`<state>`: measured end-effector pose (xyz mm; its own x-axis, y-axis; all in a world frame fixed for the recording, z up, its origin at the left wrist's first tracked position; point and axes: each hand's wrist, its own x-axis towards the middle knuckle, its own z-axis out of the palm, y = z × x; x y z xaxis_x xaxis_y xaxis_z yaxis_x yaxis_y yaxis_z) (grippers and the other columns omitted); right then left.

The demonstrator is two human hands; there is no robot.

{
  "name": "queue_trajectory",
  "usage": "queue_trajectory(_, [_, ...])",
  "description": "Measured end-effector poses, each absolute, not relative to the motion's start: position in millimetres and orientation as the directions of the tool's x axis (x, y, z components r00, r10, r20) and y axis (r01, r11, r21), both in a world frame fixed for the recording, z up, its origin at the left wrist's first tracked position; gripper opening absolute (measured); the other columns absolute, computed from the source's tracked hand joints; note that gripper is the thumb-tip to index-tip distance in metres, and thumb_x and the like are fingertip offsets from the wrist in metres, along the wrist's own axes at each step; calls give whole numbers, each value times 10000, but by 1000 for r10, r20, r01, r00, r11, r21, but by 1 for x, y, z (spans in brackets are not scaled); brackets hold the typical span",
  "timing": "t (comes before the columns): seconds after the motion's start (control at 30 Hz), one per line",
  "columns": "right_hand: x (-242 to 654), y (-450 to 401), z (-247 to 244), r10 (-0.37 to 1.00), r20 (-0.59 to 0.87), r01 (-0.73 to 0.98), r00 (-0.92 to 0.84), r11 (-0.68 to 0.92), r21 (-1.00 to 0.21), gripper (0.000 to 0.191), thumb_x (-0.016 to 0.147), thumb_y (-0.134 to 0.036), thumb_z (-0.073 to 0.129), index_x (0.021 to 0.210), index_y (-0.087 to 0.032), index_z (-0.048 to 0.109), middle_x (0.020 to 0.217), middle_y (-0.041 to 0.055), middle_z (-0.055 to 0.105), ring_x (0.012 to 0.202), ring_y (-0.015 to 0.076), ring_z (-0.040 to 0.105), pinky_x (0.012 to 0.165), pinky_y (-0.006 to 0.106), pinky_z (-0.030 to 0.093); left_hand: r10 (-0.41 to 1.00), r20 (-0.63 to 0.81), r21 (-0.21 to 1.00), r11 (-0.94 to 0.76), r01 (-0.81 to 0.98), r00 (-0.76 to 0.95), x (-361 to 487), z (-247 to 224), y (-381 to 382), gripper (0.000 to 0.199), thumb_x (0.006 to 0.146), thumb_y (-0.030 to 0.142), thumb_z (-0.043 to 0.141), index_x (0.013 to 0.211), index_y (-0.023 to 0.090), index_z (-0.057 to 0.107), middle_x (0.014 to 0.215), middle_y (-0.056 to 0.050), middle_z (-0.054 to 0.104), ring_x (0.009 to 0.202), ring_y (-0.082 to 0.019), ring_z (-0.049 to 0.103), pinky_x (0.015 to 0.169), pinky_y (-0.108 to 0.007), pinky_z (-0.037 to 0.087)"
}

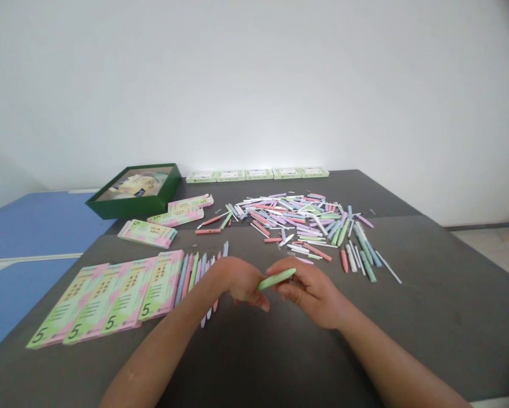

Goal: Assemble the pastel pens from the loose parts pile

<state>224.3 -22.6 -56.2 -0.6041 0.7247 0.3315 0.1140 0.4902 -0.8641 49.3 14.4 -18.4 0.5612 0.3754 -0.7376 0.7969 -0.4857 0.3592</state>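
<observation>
Dark table (pixel 428 294), pen parts (pixel 275 216) heaped across its middle.
Open green box (pixel 131 207) stands far left; four printed cartons (pixel 129 294) lie near left. Right hand (pixel 313 292): fingers grasp a pale green pen barrel (pixel 277 279) above the table, nearer than the heap. Left hand (pixel 244 282): fingers at the barrel's left end; cannot tell whether they grip it.

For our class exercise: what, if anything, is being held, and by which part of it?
A green pen piece, held towards its right end by the right grip; the left grip is at its left end, hold unclear.
</observation>
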Motion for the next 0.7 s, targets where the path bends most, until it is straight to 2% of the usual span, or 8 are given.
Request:
queue_trajectory(0.07, [225,-21,-59,725,325,72,-607,458,-886,178,879,-267,461,1019,-193,544,823,22,602,658,108,573,607,229,447,375,-751,347,-475,808,543,50,-17,14,395,823,430,506,1078,145,603,835,-63,669,592,-165,587,506,-231,434])
queue_trajectory(0.2, [223,-20,-61,748,349,132,-565,499,-857,130,869,-255,486,961,-191,553,698,-5,597,633,109,569,588,219,431,374,-753,344,-477,809,541,51,-17,14,385,824,410,516,1076,132,603,872,-76,669,621,-171,597,517,-230,435])
queue_trajectory(0.27, [222,-21,-60,732,398,155,-554,560,-814,130,866,-260,491,955,-194,559,755,8,609,676,113,570,617,225,431,378,-749,343,-481,807,544,51,-17,13,367,825,407,515,1034,124,619,872,-80,667,624,-171,595,511,-228,432])
queue_trajectory(0.33, [224,-22,-58,702,447,156,-554,615,-773,189,866,-284,486,1017,-195,556,898,46,618,787,134,575,693,253,439,377,-749,346,-479,807,545,51,-17,13,358,825,413,513,997,121,627,860,-76,665,618,-166,589,504,-224,429])
queue_trajectory(0.4, [225,-22,-58,694,465,121,-549,616,-778,244,880,-317,454,1068,-192,549,953,68,612,812,146,577,708,273,447,378,-751,347,-473,810,542,51,-17,13,353,822,413,514,983,120,625,842,-68,662,602,-156,581,500,-220,425])
queue_trajectory(0.53, [221,-22,-66,808,379,16,-451,432,-902,235,903,-332,402,960,-175,568,693,20,604,620,125,584,584,252,455,392,-759,324,-467,823,521,51,-16,15,366,820,424,500,997,123,611,790,-53,658,578,-152,565,496,-220,411])
queue_trajectory(0.63, [212,-15,-78,900,278,-116,-335,253,-960,214,888,-353,429,914,-175,545,619,-3,590,554,126,591,540,251,462,430,-702,318,-524,790,568,44,-12,19,454,804,477,499,1112,147,550,840,-48,661,665,-176,576,551,-225,409])
queue_trajectory(0.7, [207,-8,-86,936,209,-254,-285,137,-958,215,875,-374,446,881,-177,534,574,-15,583,491,124,579,487,243,453,446,-648,334,-562,757,617,36,-9,22,558,818,534,437,1213,141,472,903,-65,662,719,-191,586,589,-228,411])
